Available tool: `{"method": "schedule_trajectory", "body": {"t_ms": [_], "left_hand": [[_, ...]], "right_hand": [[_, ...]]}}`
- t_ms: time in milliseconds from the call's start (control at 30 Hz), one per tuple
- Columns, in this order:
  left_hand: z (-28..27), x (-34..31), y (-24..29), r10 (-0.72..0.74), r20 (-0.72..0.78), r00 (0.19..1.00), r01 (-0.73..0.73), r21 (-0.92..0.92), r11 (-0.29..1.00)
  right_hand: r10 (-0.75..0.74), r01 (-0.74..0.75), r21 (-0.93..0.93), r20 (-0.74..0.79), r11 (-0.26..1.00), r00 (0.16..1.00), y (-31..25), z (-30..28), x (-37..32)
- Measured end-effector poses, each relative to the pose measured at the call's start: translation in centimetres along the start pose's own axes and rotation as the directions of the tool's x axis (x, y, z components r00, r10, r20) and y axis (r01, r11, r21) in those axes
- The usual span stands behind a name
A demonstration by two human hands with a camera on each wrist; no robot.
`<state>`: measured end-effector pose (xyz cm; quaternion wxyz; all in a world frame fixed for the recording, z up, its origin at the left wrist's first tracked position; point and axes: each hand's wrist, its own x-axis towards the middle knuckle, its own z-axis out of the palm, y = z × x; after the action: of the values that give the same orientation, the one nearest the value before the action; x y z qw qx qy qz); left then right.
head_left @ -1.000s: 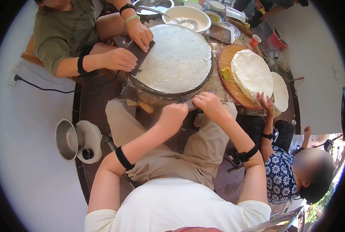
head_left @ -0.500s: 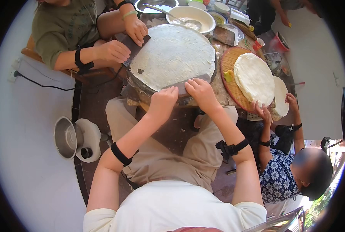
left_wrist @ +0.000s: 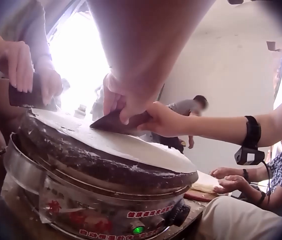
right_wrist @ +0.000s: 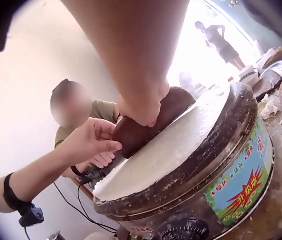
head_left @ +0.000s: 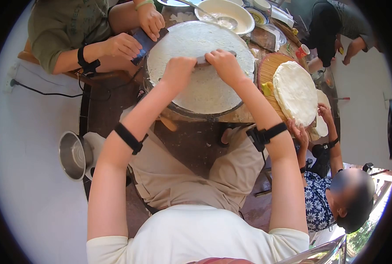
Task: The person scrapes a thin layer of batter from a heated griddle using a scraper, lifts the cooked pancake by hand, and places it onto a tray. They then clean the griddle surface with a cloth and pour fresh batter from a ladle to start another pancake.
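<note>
A thin white sheet of batter (head_left: 205, 94) covers the round griddle (left_wrist: 146, 175). Both hands pinch one dark scraper (right_wrist: 151, 120), which stands tilted on the sheet. My left hand (head_left: 179, 72) grips its left end, and my right hand (head_left: 223, 64) grips it toward the right. In the right wrist view the left hand (right_wrist: 91, 145) has its thumb and fingers on one end, while the right hand (right_wrist: 143, 105) bends over the upper edge. The left wrist view shows the scraper's pointed corner low over the white surface.
At the left, another person's hands (head_left: 128, 45) hold a dark scraper beside the griddle. A bowl with a ladle (head_left: 231, 13) stands behind. Right of the griddle, white flatbreads (head_left: 295, 94) lie on a round board (head_left: 268, 70), near another person's hands (head_left: 298, 132).
Both my hands have moved the scraper from the griddle's near edge forward across the sheet. The person at the left has drawn their scraper slightly back from the griddle.
</note>
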<state>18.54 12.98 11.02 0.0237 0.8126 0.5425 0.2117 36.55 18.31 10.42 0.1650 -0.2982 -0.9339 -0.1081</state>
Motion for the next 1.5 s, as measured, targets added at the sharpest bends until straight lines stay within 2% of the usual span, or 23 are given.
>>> {"method": "schedule_trajectory", "body": {"t_ms": [67, 100, 200, 333, 433, 500, 600, 700, 800, 833, 933, 1033, 1167, 1367, 1500], "left_hand": [[0.2, 1.4, -1.3, 0.026, -0.043, 0.999, -0.026, -0.005, 1.0], [0.1, 2.0, -1.7, 0.034, -0.043, 0.999, -0.034, -0.005, 0.999], [0.5, 0.5, -1.1, 0.052, 0.001, 0.999, -0.052, 0.061, 0.997], [-0.7, -4.0, 3.0, 0.072, 0.126, 0.989, -0.085, 0.106, 0.991], [-0.3, -7.3, 5.5, 0.156, 0.037, 0.987, -0.159, 0.085, 0.984], [-0.3, -8.4, 7.1, 0.168, 0.086, 0.982, -0.173, 0.066, 0.983], [-0.1, -9.8, 9.4, 0.206, 0.098, 0.974, -0.211, 0.043, 0.977], [-0.5, -10.3, 11.9, 0.232, 0.109, 0.966, -0.233, -0.008, 0.972], [-1.5, -10.8, 14.2, 0.239, 0.086, 0.967, -0.226, -0.144, 0.964], [-1.3, -10.8, 14.9, 0.241, 0.038, 0.97, -0.236, -0.093, 0.967], [-2.3, -10.0, 16.6, 0.199, -0.002, 0.98, -0.199, 0.002, 0.98], [-2.3, -9.1, 16.8, 0.148, 0.023, 0.989, -0.15, 0.085, 0.985], [-2.3, -9.4, 16.7, 0.139, 0.028, 0.99, -0.141, 0.091, 0.986], [-1.3, -7.9, 16.1, 0.154, 0.043, 0.987, -0.158, 0.112, 0.981], [-0.3, -6.9, 16.2, 0.146, 0.082, 0.986, -0.154, 0.094, 0.984]], "right_hand": [[0.05, -0.051, 0.001, 0.036, 0.999, 0.998, 1.0, 0.7, 1.9], [0.057, -0.055, -0.024, 0.124, 0.998, 0.991, 1.4, 0.8, 2.5], [-0.011, 0.009, 0.026, 0.073, 1.0, 0.997, 0.5, 1.0, 0.8], [-0.046, 0.045, 0.153, 0.002, 0.987, 0.999, -2.6, -1.3, -4.0], [-0.038, 0.043, 0.222, -0.026, 0.974, 0.999, -4.6, -3.5, -6.9], [-0.026, 0.035, 0.238, -0.042, 0.971, 0.999, -5.5, -5.0, -8.6], [0.031, -0.079, 0.366, 0.135, 0.927, 0.99, -5.9, -6.7, -11.3], [-0.056, 0.002, 0.306, 0.166, 0.952, 0.985, -6.0, -9.1, -12.7], [-0.072, -0.001, 0.316, 0.22, 0.949, 0.973, -6.0, -10.1, -14.8], [-0.052, 0.026, 0.289, 0.085, 0.957, 0.995, -6.0, -10.3, -15.1], [-0.102, 0.11, 0.102, -0.073, 0.989, 0.992, -5.0, -11.1, -14.5], [-0.058, 0.06, 0.15, -0.024, 0.987, 0.998, -4.2, -10.2, -14.2], [-0.074, 0.08, 0.174, -0.042, 0.981, 0.996, -4.3, -9.5, -14.4], [-0.013, 0.025, 0.194, -0.064, 0.981, 0.998, -3.0, -8.3, -14.3], [0.017, 0.004, 0.273, -0.074, 0.962, 0.997, -1.9, -7.8, -14.2]]}}
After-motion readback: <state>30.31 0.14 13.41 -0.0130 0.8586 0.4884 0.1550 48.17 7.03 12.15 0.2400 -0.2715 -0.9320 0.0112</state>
